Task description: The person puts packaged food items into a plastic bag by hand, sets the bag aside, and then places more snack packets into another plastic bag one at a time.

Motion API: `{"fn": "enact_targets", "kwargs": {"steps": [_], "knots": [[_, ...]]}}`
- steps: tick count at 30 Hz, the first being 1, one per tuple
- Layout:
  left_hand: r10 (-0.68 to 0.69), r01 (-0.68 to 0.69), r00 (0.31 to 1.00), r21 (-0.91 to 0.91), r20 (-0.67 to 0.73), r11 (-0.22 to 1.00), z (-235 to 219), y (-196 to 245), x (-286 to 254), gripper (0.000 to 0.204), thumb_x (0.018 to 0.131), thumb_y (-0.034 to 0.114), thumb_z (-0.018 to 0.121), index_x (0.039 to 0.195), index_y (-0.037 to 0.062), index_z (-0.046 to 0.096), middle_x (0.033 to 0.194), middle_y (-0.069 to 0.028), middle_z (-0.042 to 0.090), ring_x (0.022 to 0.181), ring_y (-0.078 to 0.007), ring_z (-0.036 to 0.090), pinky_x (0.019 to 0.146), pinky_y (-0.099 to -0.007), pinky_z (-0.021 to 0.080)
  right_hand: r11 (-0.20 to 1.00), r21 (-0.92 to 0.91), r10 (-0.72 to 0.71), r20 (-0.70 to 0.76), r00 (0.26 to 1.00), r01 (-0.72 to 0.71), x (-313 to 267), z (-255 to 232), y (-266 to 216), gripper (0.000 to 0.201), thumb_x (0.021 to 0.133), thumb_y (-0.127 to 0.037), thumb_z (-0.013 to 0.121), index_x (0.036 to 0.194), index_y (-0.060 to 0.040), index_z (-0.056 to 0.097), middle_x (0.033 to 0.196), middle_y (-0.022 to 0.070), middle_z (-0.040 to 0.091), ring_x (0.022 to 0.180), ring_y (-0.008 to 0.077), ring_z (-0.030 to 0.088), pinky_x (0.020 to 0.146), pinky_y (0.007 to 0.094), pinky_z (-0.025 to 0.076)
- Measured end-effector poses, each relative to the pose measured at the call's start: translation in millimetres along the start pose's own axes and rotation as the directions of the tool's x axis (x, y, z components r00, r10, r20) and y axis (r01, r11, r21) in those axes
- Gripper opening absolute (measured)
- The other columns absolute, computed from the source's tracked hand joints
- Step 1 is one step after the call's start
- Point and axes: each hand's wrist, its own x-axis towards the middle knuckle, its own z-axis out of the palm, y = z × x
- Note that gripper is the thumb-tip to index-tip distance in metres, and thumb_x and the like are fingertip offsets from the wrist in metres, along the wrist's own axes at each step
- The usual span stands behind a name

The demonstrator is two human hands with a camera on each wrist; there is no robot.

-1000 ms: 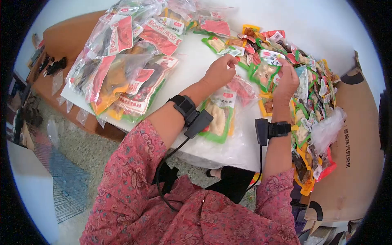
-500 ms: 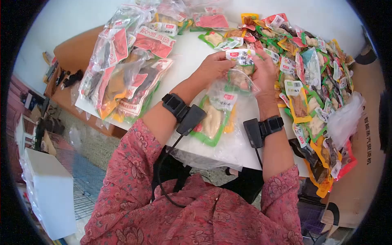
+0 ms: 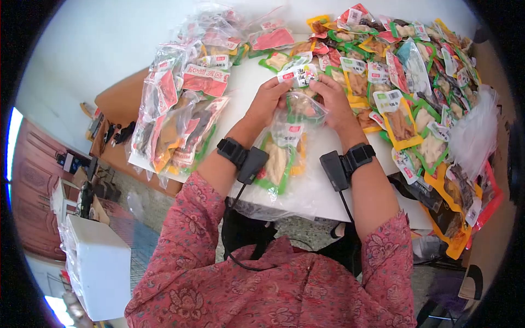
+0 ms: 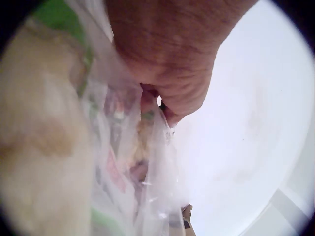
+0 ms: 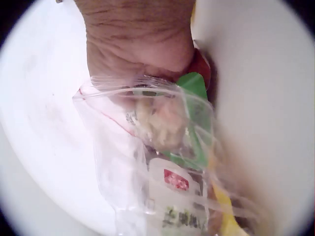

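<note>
Both hands hold one small sealed food packet [image 3: 298, 75] with a white label and green edges, the left hand [image 3: 266, 104] at its left side and the right hand [image 3: 336, 106] at its right. Thumbs lie near the label. The packet's lower part sits at the mouth of a clear plastic bag [image 5: 120, 162], whose film overlaps it in the right wrist view. In that bag lie a green-edged packet of pale food [image 3: 275, 158] and a yellow-edged one [image 5: 227, 211]. From the left wrist, bag film [image 4: 162, 196] hangs beside the left hand; the fingertips are partly hidden.
A big heap of small food packets [image 3: 396, 112] covers the table's right side. Filled clear bags [image 3: 180, 120] are piled at the left. A bundle of clear plastic [image 3: 473, 128] lies at the right, by a cardboard box [image 3: 492, 218]. The white table's [image 3: 322, 197] front edge faces the person.
The right hand has brought the packet leftward from the heap to the bag's mouth. The left hand, holding nothing a second ago, has joined it on the packet. The head view has shifted.
</note>
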Motion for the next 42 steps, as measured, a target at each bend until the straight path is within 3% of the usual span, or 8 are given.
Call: {"fn": "enact_targets", "kwargs": {"steps": [4, 13, 17, 22, 26, 28, 32, 42], "knots": [[0.004, -0.001, 0.999, -0.074, 0.032, 0.997, -0.9, -1.5, 1.5, 0.017, 0.084, 0.025, 0.055, 0.083, 0.0088, 0.058, 0.059, 0.0052, 0.047, 0.046, -0.0033, 0.039, 0.041, -0.0172, 0.029, 0.999, 0.014, -0.034, -0.042, 0.999, 0.035, 3.6, 1.8, 2.0, 0.020, 0.082, -0.021, 0.054, 0.088, -0.0020, 0.058, 0.075, -0.0002, 0.056, 0.065, 0.0075, 0.051, 0.057, 0.0216, 0.043], [0.007, -0.001, 0.993, -0.048, 0.115, 0.999, 3.2, 4.7, -5.4, 0.020, 0.085, 0.028, 0.054, 0.085, 0.0079, 0.059, 0.061, 0.0048, 0.048, 0.049, -0.0033, 0.039, 0.044, -0.0170, 0.031, 0.998, 0.054, -0.037, -0.045, 0.998, 0.039, 7.4, -4.2, 8.0, 0.022, 0.084, -0.024, 0.053, 0.085, -0.0024, 0.058, 0.076, 0.0001, 0.056, 0.069, 0.0074, 0.052, 0.061, 0.0211, 0.042], [0.025, -0.020, 0.992, -0.047, 0.121, 0.999, 2.3, 4.2, -4.7, 0.021, 0.085, 0.028, 0.053, 0.085, 0.0079, 0.058, 0.061, 0.0046, 0.048, 0.050, -0.0034, 0.039, 0.045, -0.0176, 0.031, 0.997, -0.019, -0.075, -0.006, 0.997, 0.075, 9.8, -8.5, 8.3, 0.022, 0.084, -0.024, 0.053, 0.085, -0.0026, 0.058, 0.077, 0.0004, 0.057, 0.071, 0.0076, 0.052, 0.062, 0.0212, 0.042], [0.012, -0.005, 0.994, -0.060, 0.112, 0.998, 2.2, 5.6, -3.3, 0.021, 0.085, 0.029, 0.054, 0.081, 0.0082, 0.056, 0.060, 0.0044, 0.047, 0.049, -0.0034, 0.039, 0.043, -0.0175, 0.031, 0.990, 0.143, -0.018, 0.034, 0.999, 0.013, 6.2, -3.7, 4.6, 0.020, 0.085, -0.023, 0.052, 0.088, -0.0039, 0.056, 0.078, 0.0014, 0.057, 0.069, 0.0086, 0.055, 0.057, 0.0222, 0.046], [-0.020, 0.025, 0.997, -0.064, 0.069, 0.998, 3.4, 9.1, -4.8, 0.021, 0.084, 0.028, 0.055, 0.079, 0.0082, 0.055, 0.060, 0.0046, 0.047, 0.046, -0.0026, 0.037, 0.040, -0.0167, 0.029, 0.994, 0.113, 0.006, 0.066, 0.998, -0.013, 2.6, 0.9, -0.2, 0.021, 0.085, -0.023, 0.051, 0.091, -0.0038, 0.055, 0.079, 0.0020, 0.057, 0.067, 0.0086, 0.056, 0.054, 0.0224, 0.047], [-0.020, 0.025, 0.997, -0.068, 0.080, 0.997, 3.2, 9.7, -4.8, 0.020, 0.084, 0.028, 0.055, 0.080, 0.0082, 0.056, 0.060, 0.0048, 0.047, 0.046, -0.0022, 0.037, 0.039, -0.0166, 0.028, 0.996, 0.080, 0.036, 0.021, 0.999, -0.037, 1.5, 5.1, -1.8, 0.022, 0.085, -0.023, 0.051, 0.093, -0.0031, 0.055, 0.080, 0.0024, 0.058, 0.068, 0.0087, 0.057, 0.056, 0.0221, 0.047], [-0.007, 0.017, 0.995, -0.095, 0.100, 0.995, 2.0, 7.4, -4.2, 0.020, 0.084, 0.028, 0.055, 0.083, 0.0076, 0.057, 0.061, 0.0049, 0.049, 0.045, -0.0018, 0.036, 0.039, -0.0163, 0.028, 0.998, 0.050, 0.038, 0.062, 0.997, -0.041, 4.4, -1.9, 0.9, 0.023, 0.085, -0.022, 0.051, 0.096, -0.0019, 0.054, 0.083, 0.0038, 0.058, 0.072, 0.0101, 0.058, 0.060, 0.0232, 0.049], [0.010, 0.001, 0.994, -0.102, 0.112, 0.995, 3.8, 10.0, -6.8, 0.021, 0.085, 0.029, 0.054, 0.086, 0.0092, 0.057, 0.065, 0.0056, 0.051, 0.047, -0.0014, 0.039, 0.039, -0.0160, 0.028, 0.984, 0.160, 0.057, 0.133, 0.989, -0.079, 3.6, -3.8, -1.7, 0.024, 0.085, -0.018, 0.052, 0.102, -0.0002, 0.053, 0.092, 0.0069, 0.059, 0.081, 0.0141, 0.058, 0.070, 0.0272, 0.049]]}}
